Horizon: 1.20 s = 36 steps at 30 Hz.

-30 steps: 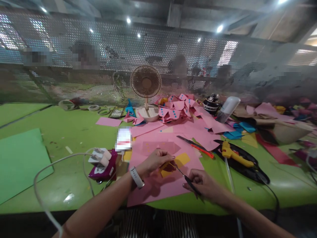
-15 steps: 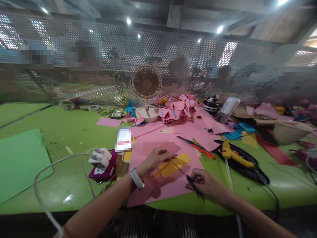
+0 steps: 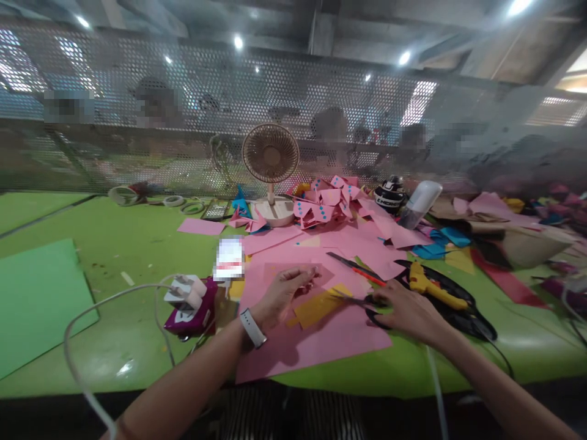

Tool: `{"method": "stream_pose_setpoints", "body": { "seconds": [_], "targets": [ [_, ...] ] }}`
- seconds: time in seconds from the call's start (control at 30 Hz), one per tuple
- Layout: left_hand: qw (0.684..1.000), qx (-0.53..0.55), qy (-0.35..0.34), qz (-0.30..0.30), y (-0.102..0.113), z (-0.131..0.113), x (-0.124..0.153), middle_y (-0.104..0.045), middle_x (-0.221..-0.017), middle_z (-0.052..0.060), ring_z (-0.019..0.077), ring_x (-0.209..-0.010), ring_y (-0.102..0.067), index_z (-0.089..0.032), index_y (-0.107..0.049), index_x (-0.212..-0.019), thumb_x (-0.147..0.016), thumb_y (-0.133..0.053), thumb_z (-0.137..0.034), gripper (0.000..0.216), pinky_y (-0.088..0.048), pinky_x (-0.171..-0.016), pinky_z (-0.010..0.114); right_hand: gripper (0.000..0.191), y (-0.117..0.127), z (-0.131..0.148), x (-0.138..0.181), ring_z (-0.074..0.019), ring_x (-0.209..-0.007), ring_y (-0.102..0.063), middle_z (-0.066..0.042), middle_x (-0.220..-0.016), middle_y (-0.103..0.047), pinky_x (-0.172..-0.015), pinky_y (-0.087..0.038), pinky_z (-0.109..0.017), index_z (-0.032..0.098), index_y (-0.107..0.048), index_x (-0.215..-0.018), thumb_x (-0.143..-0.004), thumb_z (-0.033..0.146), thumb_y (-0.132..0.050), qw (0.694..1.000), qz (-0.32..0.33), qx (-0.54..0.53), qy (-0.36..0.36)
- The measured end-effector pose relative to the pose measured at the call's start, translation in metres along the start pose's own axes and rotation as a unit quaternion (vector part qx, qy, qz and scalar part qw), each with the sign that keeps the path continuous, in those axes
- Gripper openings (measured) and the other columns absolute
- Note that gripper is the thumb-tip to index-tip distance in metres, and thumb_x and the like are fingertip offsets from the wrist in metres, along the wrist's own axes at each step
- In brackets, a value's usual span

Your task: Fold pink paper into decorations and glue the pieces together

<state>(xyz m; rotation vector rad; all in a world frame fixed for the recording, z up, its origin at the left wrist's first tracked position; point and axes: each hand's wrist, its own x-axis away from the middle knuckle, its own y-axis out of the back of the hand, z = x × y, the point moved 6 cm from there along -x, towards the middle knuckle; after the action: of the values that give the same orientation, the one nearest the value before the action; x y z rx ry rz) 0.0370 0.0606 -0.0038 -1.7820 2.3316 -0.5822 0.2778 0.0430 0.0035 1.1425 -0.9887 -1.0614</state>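
My left hand (image 3: 284, 292), with a white watch on the wrist, hovers over a pink sheet (image 3: 316, 342) with its thumb and fingers pinched on a tiny piece I cannot make out. A yellow paper piece (image 3: 316, 307) lies on the pink sheet just right of that hand. My right hand (image 3: 406, 311) rests on the table further right, closed on the black handles of small scissors (image 3: 362, 301) whose blades lie flat, pointing left toward the yellow piece.
A yellow glue gun (image 3: 428, 284) lies on a black mat right of my right hand. Red-handled scissors (image 3: 362, 271) lie behind. A small fan (image 3: 270, 165), pink paper pile (image 3: 339, 208), white chargers (image 3: 186, 290) with cable and green card (image 3: 36, 299) are on the green table.
My right hand moved right and back, lowering the scissors flat onto the table. My left hand let go of the yellow piece, which now lies on the pink sheet.
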Motion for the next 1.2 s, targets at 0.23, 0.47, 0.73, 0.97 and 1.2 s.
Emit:
{"method": "stream_pose_setpoints", "body": {
  "seconds": [0.23,0.47,0.73,0.97,1.2],
  "targets": [
    [0.999,0.047,0.016,-0.008,0.001,0.005,0.0,-0.066,-0.095,0.007,0.0127,-0.079,-0.054,-0.018,-0.072,-0.084,-0.068,-0.072,-0.033,0.023,-0.037,-0.071,0.024,0.033,0.009,0.002,-0.015,-0.0167,-0.066,-0.057,-0.001,-0.073,-0.065,-0.054,-0.032,-0.024,0.02,-0.062,-0.091,-0.066,0.043,-0.064,0.988,0.086,-0.12,0.039],
    [0.999,0.034,0.01,-0.007,-0.004,0.002,0.003,-0.067,-0.096,0.007,0.0167,-0.086,-0.056,-0.018,-0.072,-0.085,-0.069,-0.071,-0.035,0.023,-0.037,-0.08,0.03,0.023,0.019,0.086,-0.029,-0.0132,-0.066,-0.056,-0.003,-0.075,-0.065,-0.059,-0.043,-0.024,0.017,-0.064,-0.086,-0.081,0.034,-0.051,0.901,-0.034,-0.413,0.128],
    [0.998,0.049,-0.029,0.01,-0.006,0.0,0.003,-0.066,-0.102,0.01,0.0192,-0.093,-0.057,-0.018,-0.071,-0.091,-0.073,-0.067,-0.034,0.024,-0.037,-0.085,0.033,0.024,-0.001,0.109,-0.041,-0.0103,-0.058,-0.055,-0.002,-0.074,-0.064,-0.053,-0.047,-0.023,0.014,-0.065,-0.088,-0.076,0.033,-0.058,0.823,-0.018,-0.56,0.093],
    [0.995,0.092,-0.047,0.006,-0.006,0.001,0.002,-0.067,-0.097,0.01,0.0184,-0.091,-0.058,-0.015,-0.071,-0.088,-0.074,-0.068,-0.03,0.021,-0.039,-0.089,0.035,0.027,0.001,0.115,-0.042,-0.0088,-0.051,-0.053,-0.001,-0.072,-0.064,-0.049,-0.048,-0.022,0.014,-0.067,-0.087,-0.074,0.037,-0.058,0.804,-0.037,-0.588,0.08],
    [0.996,0.084,-0.036,-0.009,-0.004,0.003,0.002,-0.067,-0.098,0.01,0.0199,-0.095,-0.058,-0.016,-0.071,-0.088,-0.071,-0.07,-0.035,0.026,-0.039,-0.09,0.035,0.025,0.001,0.116,-0.046,-0.0079,-0.047,-0.05,0.0,-0.065,-0.061,-0.044,-0.047,-0.021,0.014,-0.066,-0.078,-0.073,0.036,-0.059,0.806,-0.053,-0.584,0.079]
  ]
}}
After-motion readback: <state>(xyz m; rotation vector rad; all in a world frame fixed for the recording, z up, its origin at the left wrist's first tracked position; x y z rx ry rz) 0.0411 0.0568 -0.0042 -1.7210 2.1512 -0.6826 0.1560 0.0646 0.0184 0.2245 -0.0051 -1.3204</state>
